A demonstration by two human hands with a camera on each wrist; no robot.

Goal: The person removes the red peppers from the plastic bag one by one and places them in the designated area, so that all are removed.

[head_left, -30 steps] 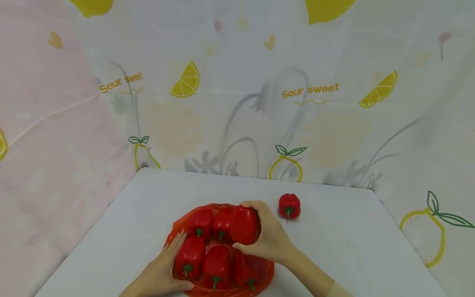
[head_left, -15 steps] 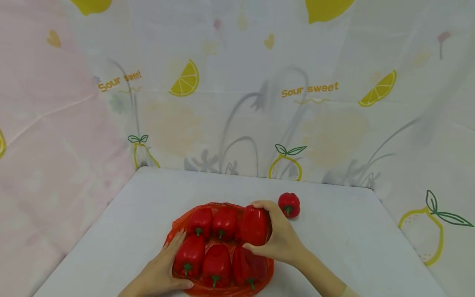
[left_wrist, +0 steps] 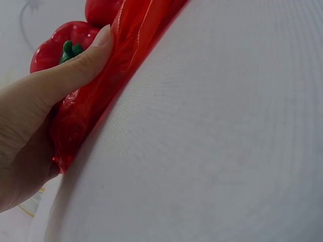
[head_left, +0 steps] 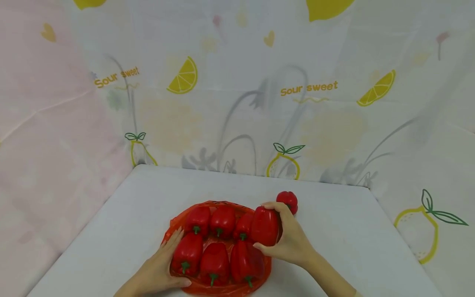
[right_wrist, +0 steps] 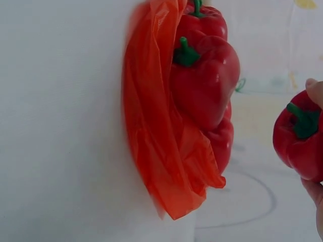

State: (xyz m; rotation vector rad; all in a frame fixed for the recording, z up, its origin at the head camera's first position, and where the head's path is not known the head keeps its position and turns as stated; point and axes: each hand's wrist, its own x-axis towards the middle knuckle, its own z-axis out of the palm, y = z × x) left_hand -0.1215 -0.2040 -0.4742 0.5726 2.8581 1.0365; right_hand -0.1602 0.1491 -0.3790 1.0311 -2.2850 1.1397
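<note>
My right hand holds a red bell pepper, thumb below and fingers over its top, at the right rim of a red plastic bag. In the right wrist view the held bell pepper shows its green stem and is apart from the bag. Several other red bell peppers sit in two rows inside the rolled-down bag. My left hand rests against the bag's left side with its fingers extended. Its thumb presses along the bag's edge in the left wrist view.
Another red bell pepper lies on the white table behind my right hand, partly covered by it. Cloth printed with lemons hangs along the table's back and sides.
My right hand has moved right with the bell pepper, from over the bag's back row to its right rim, uncovering another pepper behind. The left hand stays at the bag.
</note>
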